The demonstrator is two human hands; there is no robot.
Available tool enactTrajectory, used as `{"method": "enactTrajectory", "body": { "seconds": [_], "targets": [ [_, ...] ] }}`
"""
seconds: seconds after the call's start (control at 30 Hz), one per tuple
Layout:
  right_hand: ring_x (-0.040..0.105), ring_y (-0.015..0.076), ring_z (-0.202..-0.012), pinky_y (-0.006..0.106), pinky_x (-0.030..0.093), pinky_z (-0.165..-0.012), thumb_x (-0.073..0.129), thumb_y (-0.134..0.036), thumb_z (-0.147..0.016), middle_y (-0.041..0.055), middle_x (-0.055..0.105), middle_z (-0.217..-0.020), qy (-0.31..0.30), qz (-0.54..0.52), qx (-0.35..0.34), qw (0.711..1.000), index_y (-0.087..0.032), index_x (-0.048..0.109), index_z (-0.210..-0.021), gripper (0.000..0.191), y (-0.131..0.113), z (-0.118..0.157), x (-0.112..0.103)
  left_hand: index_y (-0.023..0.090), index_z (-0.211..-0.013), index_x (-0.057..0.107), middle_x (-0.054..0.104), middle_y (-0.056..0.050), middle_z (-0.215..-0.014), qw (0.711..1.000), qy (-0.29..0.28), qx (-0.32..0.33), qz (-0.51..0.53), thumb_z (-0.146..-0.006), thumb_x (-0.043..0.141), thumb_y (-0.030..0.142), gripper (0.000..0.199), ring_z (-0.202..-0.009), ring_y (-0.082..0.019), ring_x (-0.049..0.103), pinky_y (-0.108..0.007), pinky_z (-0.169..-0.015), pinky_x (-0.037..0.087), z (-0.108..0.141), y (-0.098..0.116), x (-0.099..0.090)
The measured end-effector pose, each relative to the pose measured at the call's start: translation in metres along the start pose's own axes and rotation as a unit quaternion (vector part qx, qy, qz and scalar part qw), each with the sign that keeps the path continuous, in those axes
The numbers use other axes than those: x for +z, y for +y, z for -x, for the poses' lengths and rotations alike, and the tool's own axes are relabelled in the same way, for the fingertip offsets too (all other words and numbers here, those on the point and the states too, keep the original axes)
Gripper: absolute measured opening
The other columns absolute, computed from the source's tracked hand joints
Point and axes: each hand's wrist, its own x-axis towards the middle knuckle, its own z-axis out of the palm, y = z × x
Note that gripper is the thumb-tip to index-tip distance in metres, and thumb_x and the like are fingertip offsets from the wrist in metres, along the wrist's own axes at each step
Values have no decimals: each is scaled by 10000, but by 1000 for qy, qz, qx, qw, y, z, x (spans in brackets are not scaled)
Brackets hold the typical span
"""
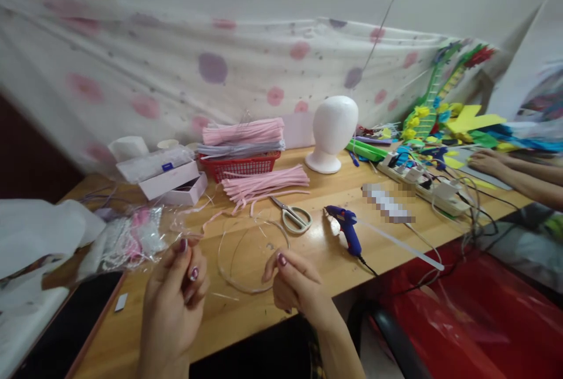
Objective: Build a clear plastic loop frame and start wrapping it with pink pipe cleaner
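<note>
My left hand (178,291) is raised above the table's front edge, thumb and forefinger pinched together. My right hand (299,288) is curled to its right, thumb pressed toward the forefinger. Whatever either pinch holds is too thin or hidden to make out. Between and behind the hands lies a loose ring of thin clear wire (221,270). Scissors with pale handles (295,220) rest behind it. Farther back lies a bundle of pink pipe cleaners (268,182). A blue glue gun (345,227) with a clear glue stick (400,242) lies right of my right hand.
A red basket (246,165) of pipe cleaners and a white foam head (335,127) stand at the back. Left are boxes (169,179), bagged beads (132,238) and a dark-screened device (83,320). Right are a power strip (440,197) with cables and another person's hands (488,162).
</note>
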Motion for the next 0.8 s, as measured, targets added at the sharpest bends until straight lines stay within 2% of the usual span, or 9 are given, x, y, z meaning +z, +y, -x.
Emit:
{"method": "enactTrajectory", "body": {
  "seconds": [0.07, 0.17, 0.27, 0.37, 0.47, 0.57, 0.7, 0.8],
  "targets": [
    [190, 27, -354, 156, 207, -371, 560, -499, -947, -125, 272, -418, 12, 49, 21, 999, -144, 634, -788, 396, 2, 2, 3, 160, -748, 626, 362, 101, -482, 1000, -2, 7, -20, -576, 893, 384, 388, -374, -13, 272, -96, -313, 227, 1, -3, 2],
    [228, 37, -374, 165, 240, -389, 518, -508, -966, -116, 289, -438, 35, 94, 17, 995, -148, 637, -818, 407, 5, 5, 0, 163, -766, 613, 335, 100, -486, 999, 0, 37, -37, -658, 851, 375, 337, -381, -12, 257, -97, -332, 224, 3, -9, 7],
    [235, 40, -389, 167, 267, -409, 522, -483, -973, -114, 283, -452, 53, 102, 2, 993, -156, 638, -827, 376, 2, 6, -8, 187, -796, 584, 313, 100, -502, 997, 18, 75, -24, -764, 773, 331, 239, -377, -18, 245, -105, -339, 220, 3, -13, 12],
    [199, 33, -379, 158, 243, -402, 552, -454, -966, -121, 264, -446, 65, 68, -16, 995, -165, 646, -837, 330, -4, 4, -16, 199, -802, 574, 327, 91, -496, 995, 23, 94, -24, -837, 692, 276, 145, -367, -29, 269, -113, -340, 236, 0, -13, 13],
    [136, 27, -340, 149, 193, -367, 542, -451, -970, -135, 229, -407, 72, 2, -34, 997, -180, 639, -822, 323, -10, 2, -19, 187, -782, 587, 427, 73, -519, 997, 5, 75, -19, -818, 694, 248, 129, -357, -32, 335, -126, -332, 270, -3, -10, 11],
    [120, 25, -314, 149, 185, -344, 550, -455, -963, -141, 230, -383, 79, 6, -18, 997, -180, 629, -814, 323, -11, 3, -18, 161, -781, 613, 507, 60, -603, 999, -31, 12, 26, -714, 778, 229, 191, -371, -11, 348, -122, -332, 272, -3, -9, 9],
    [130, 28, -323, 155, 174, -348, 569, -474, -947, -146, 242, -390, 90, 69, 34, 993, -179, 608, -858, 311, -12, 13, -18, 158, -774, 629, 393, 91, -547, 995, -82, -47, 43, -691, 812, 295, 244, -386, -2, 253, -120, -349, 230, 1, -11, 6],
    [154, 31, -339, 167, 161, -366, 568, -466, -950, -145, 258, -407, 94, 135, 37, 986, -176, 597, -900, 296, -14, 21, -19, 159, -817, 647, 376, 85, -536, 993, -116, -18, -20, -750, 769, 411, 288, -414, -17, 264, -136, -382, 228, 5, -12, 3]
  ]
}}
